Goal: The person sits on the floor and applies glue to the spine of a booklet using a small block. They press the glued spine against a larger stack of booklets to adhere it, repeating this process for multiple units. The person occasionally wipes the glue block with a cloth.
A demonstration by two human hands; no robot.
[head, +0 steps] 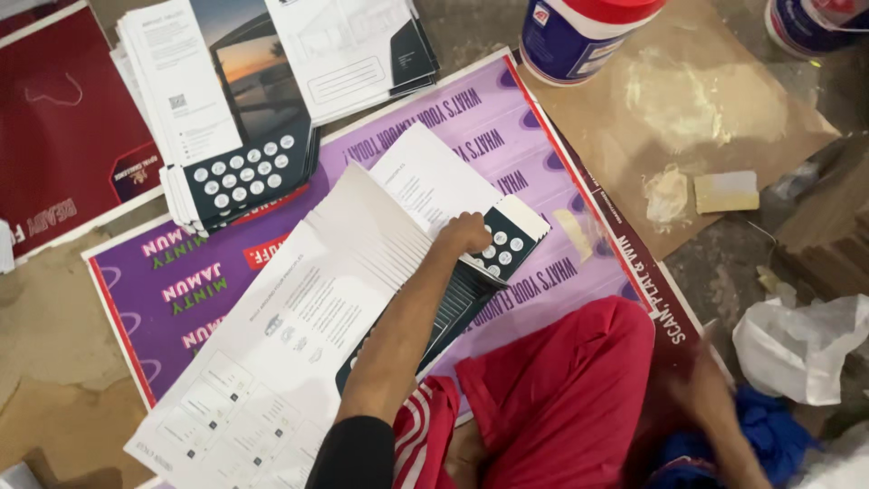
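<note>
At frame centre, a folded sheet [398,235] is being pressed by the closed left hand [463,232]; creasing crooked is being risked. Right hand [701,385], blurred, cannot be judged.

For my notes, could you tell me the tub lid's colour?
Red lid, on a blue-and-white tub; head view.

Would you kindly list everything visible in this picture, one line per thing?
Printed sheet: one, white, under the left arm.
Folded sheet: one, white with a dark flap, beneath the left hand.
Stacks of printed sheets: two overlapping stacks, white and dark, top left.
Poster: one, purple, under the sheets.
Bag: one, dark red, far left.
Tubs: two, white and blue, the nearer with a red lid, top right.
Cardboard: one, brown, smeared with paste.
Block: one, yellowish, on the cardboard.
Plastic bag: one, white, right.
Trousers: red, bottom centre.
Left hand: pressing the folded sheet.
Right hand: blurred, low right.
</note>
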